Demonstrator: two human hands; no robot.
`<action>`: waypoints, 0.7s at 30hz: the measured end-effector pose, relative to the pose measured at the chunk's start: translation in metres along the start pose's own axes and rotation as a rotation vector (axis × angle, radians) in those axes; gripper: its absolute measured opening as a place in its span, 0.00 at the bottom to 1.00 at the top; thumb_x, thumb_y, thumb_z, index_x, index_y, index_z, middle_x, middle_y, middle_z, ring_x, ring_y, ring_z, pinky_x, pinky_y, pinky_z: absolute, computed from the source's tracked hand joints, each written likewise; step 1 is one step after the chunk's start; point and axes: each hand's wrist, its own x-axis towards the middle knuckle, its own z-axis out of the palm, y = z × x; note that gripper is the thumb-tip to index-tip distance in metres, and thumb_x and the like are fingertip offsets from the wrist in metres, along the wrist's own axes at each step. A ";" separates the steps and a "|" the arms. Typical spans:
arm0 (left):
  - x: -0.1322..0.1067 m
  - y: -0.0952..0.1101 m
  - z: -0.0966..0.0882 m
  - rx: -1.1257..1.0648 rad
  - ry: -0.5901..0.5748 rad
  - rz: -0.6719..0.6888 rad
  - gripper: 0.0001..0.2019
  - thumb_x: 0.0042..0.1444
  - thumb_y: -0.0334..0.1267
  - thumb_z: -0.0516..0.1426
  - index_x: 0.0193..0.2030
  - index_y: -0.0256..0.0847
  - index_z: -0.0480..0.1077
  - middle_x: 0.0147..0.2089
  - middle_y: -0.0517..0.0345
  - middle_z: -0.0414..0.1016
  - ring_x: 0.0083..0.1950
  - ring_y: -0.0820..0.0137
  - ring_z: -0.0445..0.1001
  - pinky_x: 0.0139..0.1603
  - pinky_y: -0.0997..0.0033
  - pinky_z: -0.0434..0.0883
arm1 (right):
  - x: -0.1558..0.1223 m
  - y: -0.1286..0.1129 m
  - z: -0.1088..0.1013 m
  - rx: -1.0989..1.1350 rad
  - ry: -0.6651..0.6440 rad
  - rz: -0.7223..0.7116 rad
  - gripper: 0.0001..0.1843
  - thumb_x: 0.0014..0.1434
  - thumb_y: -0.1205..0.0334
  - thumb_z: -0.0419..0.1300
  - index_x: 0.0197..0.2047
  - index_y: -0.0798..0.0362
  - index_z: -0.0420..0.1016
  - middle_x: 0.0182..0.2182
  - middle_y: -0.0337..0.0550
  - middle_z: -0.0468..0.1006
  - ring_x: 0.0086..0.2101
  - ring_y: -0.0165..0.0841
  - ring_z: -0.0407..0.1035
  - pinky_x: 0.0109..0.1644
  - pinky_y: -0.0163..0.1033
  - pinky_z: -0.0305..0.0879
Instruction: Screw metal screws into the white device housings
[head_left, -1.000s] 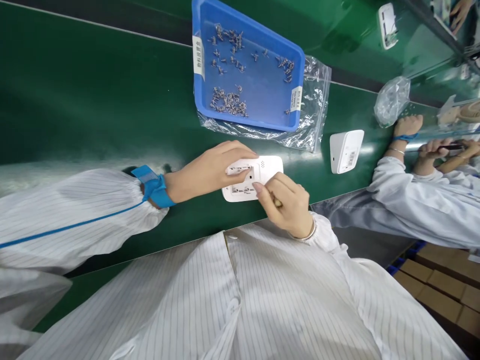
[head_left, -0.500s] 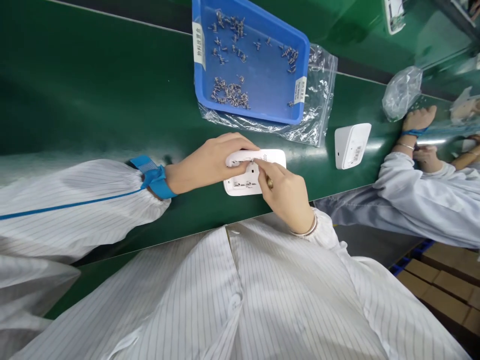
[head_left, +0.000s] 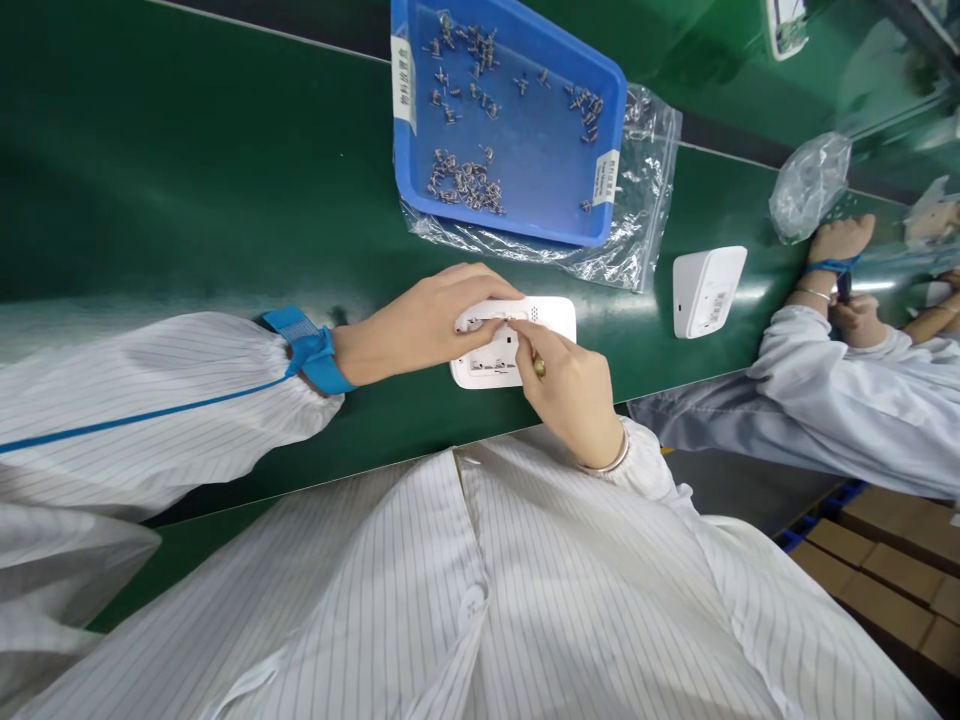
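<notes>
Head view: 2 own hands, 1 white case (head_left: 555,315) flat on the green table (head_left: 225,180), below 1 blue tray (head_left: 544,170). Left hand (head_left: 431,318): thumb and fingers pinch the case's far edge. Right hand (head_left: 570,390): index fingertip on the case beside left thumb, other fingers curled round 1 small brassy bit (head_left: 540,367); can't tell if index and thumb pinch anything. Tray: 2 labels, many metal clips (head_left: 465,185), too heaped to count. 1 clear bag (head_left: 652,190) under tray. 1 second case (head_left: 709,292) stands to the right.
</notes>
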 end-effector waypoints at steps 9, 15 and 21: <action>-0.002 -0.003 0.002 0.053 0.020 0.053 0.17 0.68 0.47 0.48 0.57 0.45 0.68 0.53 0.54 0.74 0.54 0.61 0.69 0.56 0.56 0.62 | 0.011 0.002 -0.007 0.030 -0.033 -0.004 0.19 0.69 0.59 0.42 0.51 0.52 0.73 0.32 0.41 0.80 0.28 0.32 0.71 0.28 0.36 0.51; -0.003 -0.002 0.002 0.047 0.013 0.050 0.16 0.68 0.47 0.48 0.56 0.47 0.69 0.54 0.54 0.74 0.56 0.59 0.68 0.57 0.55 0.60 | 0.014 0.003 -0.006 0.005 -0.062 0.006 0.18 0.68 0.59 0.42 0.48 0.53 0.71 0.30 0.42 0.78 0.26 0.32 0.69 0.28 0.36 0.48; -0.003 -0.004 0.003 0.068 0.012 0.073 0.15 0.67 0.46 0.50 0.56 0.47 0.69 0.53 0.55 0.74 0.56 0.61 0.68 0.60 0.55 0.59 | 0.021 0.003 -0.009 -0.001 -0.123 0.011 0.17 0.66 0.62 0.42 0.47 0.55 0.70 0.31 0.44 0.79 0.26 0.33 0.69 0.29 0.36 0.49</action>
